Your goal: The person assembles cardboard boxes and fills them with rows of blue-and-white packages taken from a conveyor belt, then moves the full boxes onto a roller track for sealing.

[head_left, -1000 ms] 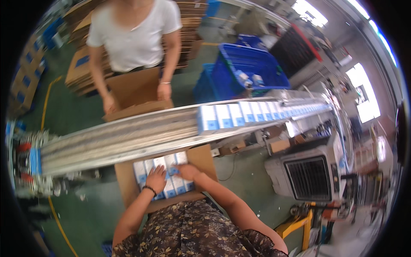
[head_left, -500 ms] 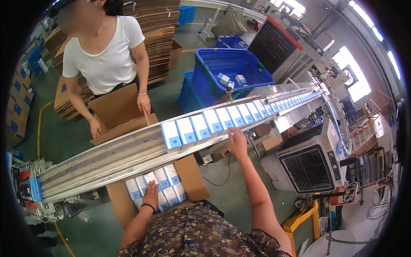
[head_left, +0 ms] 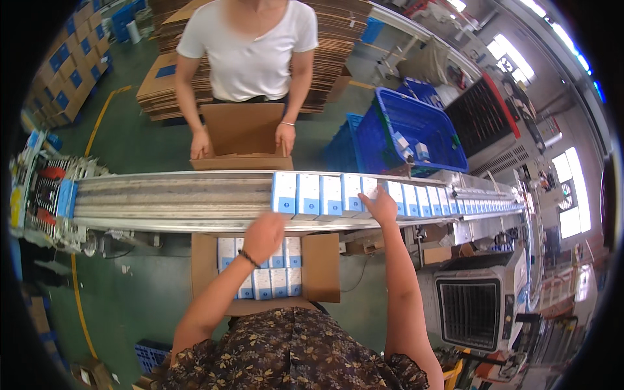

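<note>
The left hand (head_left: pixel 263 235) reaches up from the lower edge toward the near rail of the long grey metal conveyor (head_left: pixel 162 198). Its fingers are loosely curled with nothing in them, just below the leftmost of the small white-and-blue cardboard boxes (head_left: pixel 325 195) that ride the belt in a row. The right hand (head_left: pixel 382 207) lies on that row at about three o'clock from the left hand, fingers spread flat over one box; whether it grips the box I cannot tell. The row of boxes runs on toward three o'clock along the belt. Directly under the left hand, at six o'clock, an open brown corrugated carton (head_left: pixel 322 266) sits on the green floor, partly filled with the same small boxes packed upright. Across the conveyor, at twelve o'clock, another person in a white T-shirt (head_left: pixel 250 49) holds a second open brown carton (head_left: pixel 244 133) by both sides. At two o'clock stands a blue plastic crate (head_left: pixel 416 127).
</note>
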{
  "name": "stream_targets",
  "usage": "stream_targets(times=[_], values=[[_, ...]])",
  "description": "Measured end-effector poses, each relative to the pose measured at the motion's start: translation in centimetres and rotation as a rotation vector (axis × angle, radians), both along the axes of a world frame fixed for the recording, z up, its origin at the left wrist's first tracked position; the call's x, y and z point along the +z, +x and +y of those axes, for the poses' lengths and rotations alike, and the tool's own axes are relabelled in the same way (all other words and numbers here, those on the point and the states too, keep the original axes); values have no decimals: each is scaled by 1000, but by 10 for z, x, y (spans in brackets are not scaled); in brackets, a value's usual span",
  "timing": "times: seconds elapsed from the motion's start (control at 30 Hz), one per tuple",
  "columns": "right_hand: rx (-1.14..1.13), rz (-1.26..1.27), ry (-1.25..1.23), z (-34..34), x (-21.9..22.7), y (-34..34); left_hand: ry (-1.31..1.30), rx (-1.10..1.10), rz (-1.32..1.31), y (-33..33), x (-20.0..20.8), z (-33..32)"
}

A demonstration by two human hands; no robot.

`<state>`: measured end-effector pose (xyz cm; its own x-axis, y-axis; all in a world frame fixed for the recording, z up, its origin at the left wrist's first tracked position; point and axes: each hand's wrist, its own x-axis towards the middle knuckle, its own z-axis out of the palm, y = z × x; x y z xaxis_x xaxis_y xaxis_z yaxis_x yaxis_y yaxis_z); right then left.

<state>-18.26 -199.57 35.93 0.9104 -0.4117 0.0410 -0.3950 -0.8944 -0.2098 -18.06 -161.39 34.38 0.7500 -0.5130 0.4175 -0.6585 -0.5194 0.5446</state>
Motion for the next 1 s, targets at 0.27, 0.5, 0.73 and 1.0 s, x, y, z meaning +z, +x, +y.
stream_targets(times=[0.27, 0.5, 0.73, 1.0], values=[[192, -39, 408, 131, -15, 36, 128, 551, 525, 89, 14, 87], [307, -349, 484, 180, 78, -14, -87, 437, 331, 36, 96, 167], [192, -330, 504, 217, 42, -180, 126, 341, 592, -84, 144, 205], [292, 485, 479, 185, -36, -212, 907, 115, 949, -131, -79, 181]])
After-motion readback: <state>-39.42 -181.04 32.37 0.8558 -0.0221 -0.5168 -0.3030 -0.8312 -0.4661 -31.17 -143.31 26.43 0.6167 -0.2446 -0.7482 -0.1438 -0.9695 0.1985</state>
